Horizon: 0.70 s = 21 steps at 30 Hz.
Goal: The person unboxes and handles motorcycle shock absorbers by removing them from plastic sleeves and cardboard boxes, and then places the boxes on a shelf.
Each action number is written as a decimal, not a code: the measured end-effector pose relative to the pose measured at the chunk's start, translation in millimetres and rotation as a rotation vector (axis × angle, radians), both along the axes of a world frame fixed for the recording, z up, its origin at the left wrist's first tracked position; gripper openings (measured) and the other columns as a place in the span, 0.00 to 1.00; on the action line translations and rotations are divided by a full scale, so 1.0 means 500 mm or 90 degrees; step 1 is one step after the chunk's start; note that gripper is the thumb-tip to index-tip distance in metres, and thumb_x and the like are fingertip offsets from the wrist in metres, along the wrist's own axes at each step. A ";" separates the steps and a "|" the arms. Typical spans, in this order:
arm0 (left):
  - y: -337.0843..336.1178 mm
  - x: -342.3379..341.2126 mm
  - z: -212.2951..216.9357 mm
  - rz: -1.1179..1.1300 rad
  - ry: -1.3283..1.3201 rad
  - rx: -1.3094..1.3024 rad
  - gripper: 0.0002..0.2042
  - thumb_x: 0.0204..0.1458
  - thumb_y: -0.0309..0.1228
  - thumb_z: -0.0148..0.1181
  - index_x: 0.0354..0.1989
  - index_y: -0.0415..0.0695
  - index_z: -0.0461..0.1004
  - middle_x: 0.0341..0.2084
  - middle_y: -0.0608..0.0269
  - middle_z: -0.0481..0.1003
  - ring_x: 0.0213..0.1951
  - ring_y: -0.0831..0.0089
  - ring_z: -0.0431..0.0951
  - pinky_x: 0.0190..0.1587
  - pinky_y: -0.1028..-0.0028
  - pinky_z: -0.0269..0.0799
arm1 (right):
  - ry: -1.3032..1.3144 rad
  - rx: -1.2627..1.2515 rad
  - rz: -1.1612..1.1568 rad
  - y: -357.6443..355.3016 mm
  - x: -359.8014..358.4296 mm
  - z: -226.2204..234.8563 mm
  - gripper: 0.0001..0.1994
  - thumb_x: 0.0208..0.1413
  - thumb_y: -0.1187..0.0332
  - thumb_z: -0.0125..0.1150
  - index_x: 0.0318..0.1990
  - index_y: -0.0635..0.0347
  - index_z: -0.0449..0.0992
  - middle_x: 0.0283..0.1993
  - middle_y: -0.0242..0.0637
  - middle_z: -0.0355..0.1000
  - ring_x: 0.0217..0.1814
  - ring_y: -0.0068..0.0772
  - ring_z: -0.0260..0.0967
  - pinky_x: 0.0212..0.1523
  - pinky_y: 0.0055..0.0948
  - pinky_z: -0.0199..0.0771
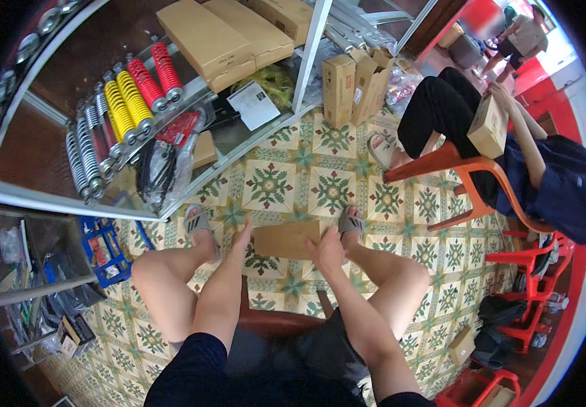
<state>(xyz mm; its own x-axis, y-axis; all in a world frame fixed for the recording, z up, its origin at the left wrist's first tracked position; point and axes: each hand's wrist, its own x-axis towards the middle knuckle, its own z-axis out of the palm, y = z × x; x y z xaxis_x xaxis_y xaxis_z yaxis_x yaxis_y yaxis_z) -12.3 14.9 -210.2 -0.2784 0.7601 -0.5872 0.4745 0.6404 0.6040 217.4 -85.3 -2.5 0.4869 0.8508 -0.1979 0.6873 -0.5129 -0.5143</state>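
Note:
A closed brown cardboard box (286, 239) lies lengthwise between my two hands, over the tiled floor in front of my knees. At its right end, my right hand (327, 249) is wrapped round the edge with bent fingers. My left hand (242, 237) is against the left end, seen edge-on with its fingers pointing away from me. The far side of that hand is hidden.
A glass cabinet (238, 152) at the left holds red, yellow and silver shock absorbers (130, 98) and cartons. Upright boxes (338, 88) stand beyond it. On the right, a person on an orange chair (466, 169) holds another box (488, 127). Red chairs (527, 271) line the wall.

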 end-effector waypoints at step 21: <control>-0.020 0.034 -0.277 0.113 -0.321 -0.262 0.44 0.47 0.66 0.54 0.64 0.42 0.64 0.60 0.54 0.64 0.61 0.59 0.63 0.61 0.58 0.59 | -0.006 -0.058 0.036 0.102 -0.039 0.054 0.25 0.44 0.58 0.71 0.38 0.63 0.63 0.40 0.51 0.67 0.41 0.58 0.70 0.36 0.48 0.72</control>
